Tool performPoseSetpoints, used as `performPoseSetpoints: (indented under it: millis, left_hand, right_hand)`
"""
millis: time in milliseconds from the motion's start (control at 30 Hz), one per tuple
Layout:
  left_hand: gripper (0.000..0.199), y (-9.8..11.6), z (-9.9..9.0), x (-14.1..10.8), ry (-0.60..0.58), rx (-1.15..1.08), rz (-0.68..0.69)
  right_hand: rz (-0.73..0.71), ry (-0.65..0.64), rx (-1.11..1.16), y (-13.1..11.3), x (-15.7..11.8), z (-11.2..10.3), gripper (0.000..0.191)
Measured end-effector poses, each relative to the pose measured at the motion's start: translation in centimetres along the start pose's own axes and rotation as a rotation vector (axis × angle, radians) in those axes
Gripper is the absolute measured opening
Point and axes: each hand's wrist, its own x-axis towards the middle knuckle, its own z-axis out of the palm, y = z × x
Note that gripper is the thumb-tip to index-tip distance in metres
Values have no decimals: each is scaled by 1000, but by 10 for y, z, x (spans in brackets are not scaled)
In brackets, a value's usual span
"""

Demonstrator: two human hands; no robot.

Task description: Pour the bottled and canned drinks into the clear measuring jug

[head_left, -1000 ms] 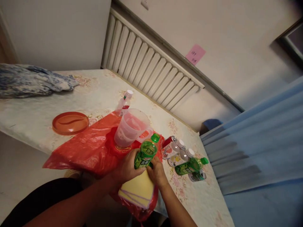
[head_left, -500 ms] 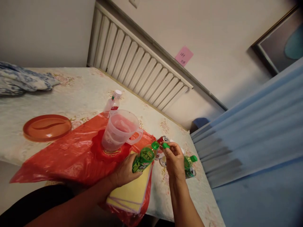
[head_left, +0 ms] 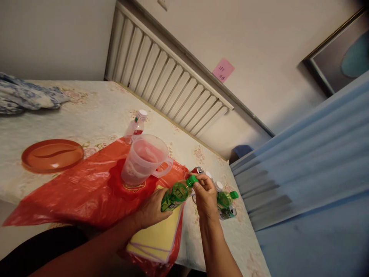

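Note:
My left hand (head_left: 154, 207) is wrapped round a green plastic bottle (head_left: 176, 195), which it holds tilted above a folded yellow cloth (head_left: 157, 240). The fingers of my right hand (head_left: 206, 192) pinch the green bottle cap (head_left: 191, 180) at the bottle's mouth. Whether the cap's thread has caught I cannot tell. Just left of the bottle stands a clear plastic jug (head_left: 144, 161) with a handle, on a red plastic bag (head_left: 77, 192). A clear bottle (head_left: 137, 125) with a white cap stands behind the jug.
An orange-brown lid or plate (head_left: 53, 156) lies at the left. Beyond my right hand stand another green bottle (head_left: 226, 199), a green can (head_left: 228, 212) and a red can (head_left: 197, 171). Patterned fabric (head_left: 29, 94) lies at the far left; a radiator (head_left: 167, 73) runs behind the table.
My right hand has moved left and brought the green cap from beside the bottle onto its mouth. My left hand keeps its hold on the bottle.

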Motion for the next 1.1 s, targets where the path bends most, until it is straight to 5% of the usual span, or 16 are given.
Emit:
performPoseSetpoints:
  millis: [767, 1100]
  left_hand:
    - [54, -8, 5, -1, 18, 6, 29]
    - [55, -9, 4, -1, 33, -5, 22]
  right_hand:
    - [-88, 48, -238, 9, 0, -10, 29]
    - [-113, -81, -233, 5, -4, -14, 34]
